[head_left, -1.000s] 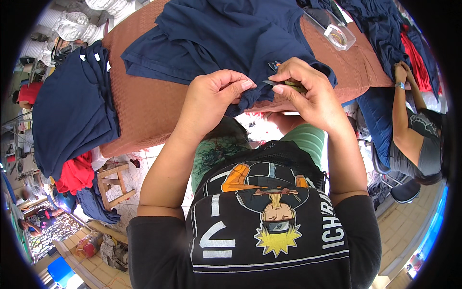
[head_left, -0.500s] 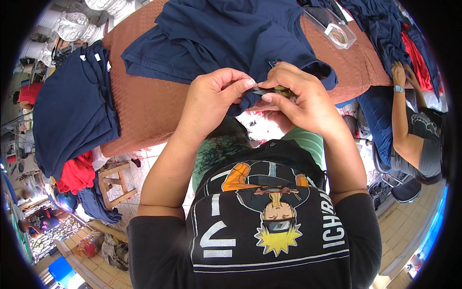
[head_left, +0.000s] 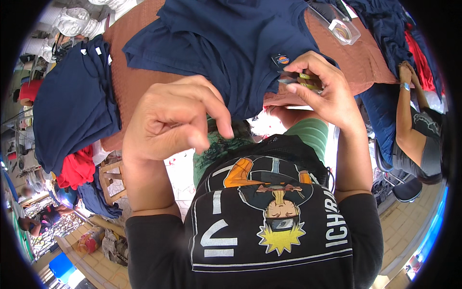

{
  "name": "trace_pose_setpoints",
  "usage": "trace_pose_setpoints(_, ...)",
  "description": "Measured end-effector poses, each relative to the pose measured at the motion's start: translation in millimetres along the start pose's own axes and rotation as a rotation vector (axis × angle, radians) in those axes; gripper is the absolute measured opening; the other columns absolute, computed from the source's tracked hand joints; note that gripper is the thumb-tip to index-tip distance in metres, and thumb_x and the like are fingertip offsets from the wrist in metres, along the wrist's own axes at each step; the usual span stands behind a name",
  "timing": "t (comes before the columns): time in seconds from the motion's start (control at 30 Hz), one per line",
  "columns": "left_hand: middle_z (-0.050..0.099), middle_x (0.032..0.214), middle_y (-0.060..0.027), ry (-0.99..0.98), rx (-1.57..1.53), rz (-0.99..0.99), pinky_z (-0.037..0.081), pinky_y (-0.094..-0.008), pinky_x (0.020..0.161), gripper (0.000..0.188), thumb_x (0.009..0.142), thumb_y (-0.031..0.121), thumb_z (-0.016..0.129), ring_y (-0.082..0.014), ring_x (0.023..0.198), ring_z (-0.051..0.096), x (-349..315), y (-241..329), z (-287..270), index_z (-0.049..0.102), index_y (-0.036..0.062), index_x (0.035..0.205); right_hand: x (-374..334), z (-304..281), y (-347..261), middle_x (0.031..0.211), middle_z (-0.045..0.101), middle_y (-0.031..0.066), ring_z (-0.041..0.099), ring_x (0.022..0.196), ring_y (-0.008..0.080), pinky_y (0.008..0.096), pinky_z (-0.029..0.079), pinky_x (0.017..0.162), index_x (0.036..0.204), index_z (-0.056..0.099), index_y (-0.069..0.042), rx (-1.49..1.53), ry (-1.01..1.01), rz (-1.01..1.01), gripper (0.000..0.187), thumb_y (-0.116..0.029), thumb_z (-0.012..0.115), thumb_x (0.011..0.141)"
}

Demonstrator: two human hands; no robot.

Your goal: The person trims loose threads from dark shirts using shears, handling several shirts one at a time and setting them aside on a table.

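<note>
Thread snips (head_left: 288,78) with metal blades and yellowish handles are gripped in my right hand (head_left: 332,94), their blades apart and pointing left. Just beneath the tips is the edge of a navy blue garment (head_left: 231,58) spread over the table, and a small dark label with an orange emblem (head_left: 283,59) shows on it. My left hand (head_left: 171,115) is lifted in front of the table's near edge, off the cloth. Its fingers are curved, with a gap between thumb and forefinger, and I see nothing in them.
A brown cloth (head_left: 122,72) covers the table. Folded navy garments (head_left: 77,106) hang over its left end, above red fabric (head_left: 77,168) and a wooden stool (head_left: 111,180). A clear plastic box (head_left: 344,31) lies at the back right. At the right, another person (head_left: 411,120) handles dark fabric.
My left hand has come away from the cloth edge, down and to the left. My right hand with the snips has shifted slightly right and up, uncovering the label.
</note>
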State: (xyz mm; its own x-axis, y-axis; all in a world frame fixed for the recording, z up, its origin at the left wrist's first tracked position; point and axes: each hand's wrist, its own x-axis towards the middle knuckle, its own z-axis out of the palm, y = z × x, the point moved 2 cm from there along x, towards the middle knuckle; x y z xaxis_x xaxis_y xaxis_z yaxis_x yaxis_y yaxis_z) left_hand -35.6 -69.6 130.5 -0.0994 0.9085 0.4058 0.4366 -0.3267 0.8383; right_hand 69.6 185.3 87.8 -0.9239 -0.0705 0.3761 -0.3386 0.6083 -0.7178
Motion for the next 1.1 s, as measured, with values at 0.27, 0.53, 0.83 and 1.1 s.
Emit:
trace_pose_setpoints(0.27, 0.065, 0.103, -0.0053, 0.202, 0.889, -0.299, 0.042, -0.0423, 0.091, 0.032, 0.066, 0.017, 0.082, -0.0253, 0.102, 0.059, -17, -54, 66, 0.065, 0.0094, 0.092, -21, 67, 23, 0.088, 0.061, 0.0055, 0.067, 0.079, 0.0238, 0.0356, 0.053, 0.066, 0.113, 0.063, -0.015, -0.161, -0.208, 0.004, 0.048, 0.0, 0.073, 0.069)
trace_pose_setpoints(0.53, 0.068, 0.083, -0.0023, 0.611, 0.269, -0.549, 0.047, -0.0211, 0.067, 0.014, 0.082, 0.005, 0.073, -0.0069, 0.078, 0.061, 0, -64, 45, 0.068, 0.0009, 0.095, 7, 46, 23, 0.077, 0.064, 0.0029, 0.055, 0.068, 0.0088, 0.0261, 0.046, 0.064, 0.09, 0.067, 0.0, 0.341, 0.008, 0.241, 0.007, -0.005, 0.068, 0.086)
trace_pose_setpoints(0.83, 0.071, 0.087, -0.0071, 0.803, 0.076, -0.372, 0.048, -0.0256, 0.07, 0.027, 0.095, 0.022, 0.06, -0.0103, 0.075, 0.061, 4, -65, 34, 0.067, 0.0002, 0.081, 5, 42, 26, 0.071, 0.057, 0.0002, 0.049, 0.067, 0.0064, 0.0243, 0.042, 0.062, 0.088, 0.066, 0.002, 0.437, 0.046, 0.383, 0.009, -0.007, 0.068, 0.086)
trace_pose_setpoints(1.1, 0.061, 0.118, -0.0079, 0.307, 0.736, -0.205, 0.048, -0.0351, 0.087, 0.041, 0.067, 0.011, 0.082, -0.021, 0.105, 0.06, 19, -43, 35, 0.064, 0.0085, 0.103, 5, 40, 29, 0.072, 0.056, -0.0011, 0.047, 0.066, 0.005, 0.0239, 0.041, 0.06, 0.087, 0.065, 0.002, 0.446, 0.054, 0.338, 0.01, -0.008, 0.067, 0.087)
